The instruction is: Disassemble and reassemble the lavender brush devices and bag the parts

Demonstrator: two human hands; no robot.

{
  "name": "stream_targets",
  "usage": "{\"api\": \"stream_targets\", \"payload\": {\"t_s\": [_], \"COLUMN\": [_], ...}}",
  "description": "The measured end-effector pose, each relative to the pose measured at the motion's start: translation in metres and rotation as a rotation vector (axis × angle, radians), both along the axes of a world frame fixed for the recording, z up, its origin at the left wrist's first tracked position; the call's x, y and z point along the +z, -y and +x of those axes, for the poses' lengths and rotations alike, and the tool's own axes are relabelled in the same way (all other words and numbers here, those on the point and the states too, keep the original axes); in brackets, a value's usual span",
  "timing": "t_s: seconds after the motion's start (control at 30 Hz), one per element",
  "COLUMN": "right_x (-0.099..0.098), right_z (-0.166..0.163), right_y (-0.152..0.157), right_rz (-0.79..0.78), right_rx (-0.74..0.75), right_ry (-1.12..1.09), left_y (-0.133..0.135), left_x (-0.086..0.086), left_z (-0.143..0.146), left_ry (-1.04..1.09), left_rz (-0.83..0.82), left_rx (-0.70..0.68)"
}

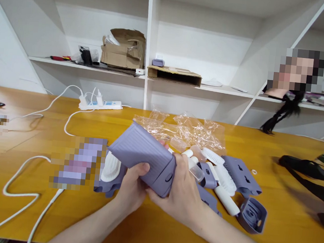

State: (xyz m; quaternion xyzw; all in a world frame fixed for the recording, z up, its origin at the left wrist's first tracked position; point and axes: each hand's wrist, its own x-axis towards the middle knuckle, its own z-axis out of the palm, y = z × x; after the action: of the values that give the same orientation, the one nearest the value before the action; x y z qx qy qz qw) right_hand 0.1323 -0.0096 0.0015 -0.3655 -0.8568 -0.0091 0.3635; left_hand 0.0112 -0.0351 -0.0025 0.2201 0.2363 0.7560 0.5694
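Note:
A purple ribbed plastic case [145,148] is held tilted above the table, its right end a smooth section with a dark oval slot. My left hand [133,185] grips its lower side, thumb lying on the near face. Around the right end wraps my right hand [183,184]. Just left, partly behind the case, lies a purple part with a white oval pad [111,168]. To the right are a white brush [213,157], a white cylinder [227,200], a purple tray [253,216], a purple panel with dark slots [241,175] and several other small parts.
Crumpled clear plastic bags [187,127] lie behind the parts. On the left are a blurred-out phone [80,163] with a white cable and a power strip [100,105]. A black strap [303,169] rests at right. Shelves hold cardboard boxes [123,51] and a mannequin-like head [295,73].

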Motion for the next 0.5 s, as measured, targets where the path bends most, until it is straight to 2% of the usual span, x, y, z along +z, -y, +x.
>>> {"api": "stream_targets", "payload": {"t_s": [0.17, 0.33, 0.5], "right_x": [0.005, 0.010, 0.012], "right_z": [0.000, 0.001, 0.000], "right_y": [0.004, 0.007, 0.003], "right_rz": [-0.032, -0.061, -0.169], "right_rx": [-0.025, -0.019, -0.019], "right_ry": [0.042, 0.065, 0.064], "left_y": [-0.001, -0.003, -0.004], "left_x": [0.003, 0.007, 0.007], "left_z": [-0.001, 0.002, 0.001], "left_ry": [0.041, 0.043, 0.037], "left_rz": [-0.051, 0.024, -0.020], "left_rx": [-0.001, -0.063, -0.046]}}
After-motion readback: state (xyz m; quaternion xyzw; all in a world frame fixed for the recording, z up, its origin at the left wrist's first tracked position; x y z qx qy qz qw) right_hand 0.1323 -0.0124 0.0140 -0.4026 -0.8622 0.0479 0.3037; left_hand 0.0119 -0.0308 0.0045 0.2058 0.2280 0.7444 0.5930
